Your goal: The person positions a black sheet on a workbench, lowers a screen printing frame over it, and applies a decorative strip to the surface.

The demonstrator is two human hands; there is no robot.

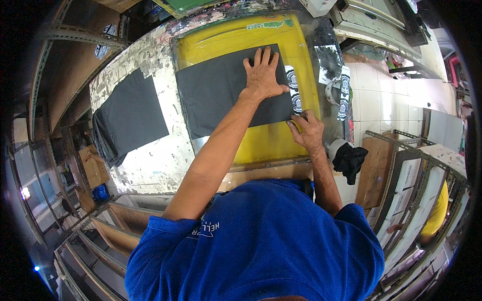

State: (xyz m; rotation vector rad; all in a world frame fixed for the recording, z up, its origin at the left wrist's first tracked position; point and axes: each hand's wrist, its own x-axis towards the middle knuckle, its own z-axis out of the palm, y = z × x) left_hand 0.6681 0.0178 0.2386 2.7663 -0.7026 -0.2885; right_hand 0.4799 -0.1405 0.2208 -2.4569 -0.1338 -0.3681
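A smooth black sheet (216, 88), cloth or plastic, lies across the yellow board (266, 145) in front of me. My left hand (262, 80) presses flat on it near its right end, fingers spread. At the sheet's near right corner, my right hand (307, 129) has its thumb and curled fingers closed on the edge. A white strip with black printed emblems (292, 90) lies along the sheet's right side, between my two hands. Farther left, a second black piece (133, 115), wrinkled along its left side, rests on the same worktable.
The worktable's pale surface (163, 65) is blotched and worn. On its right are a printed strip (344, 93), a tape roll (331, 93) and a container with black cloth (350, 159). Metal-framed racks (401, 138) stand right and left. A person in yellow (438, 213) is at far right.
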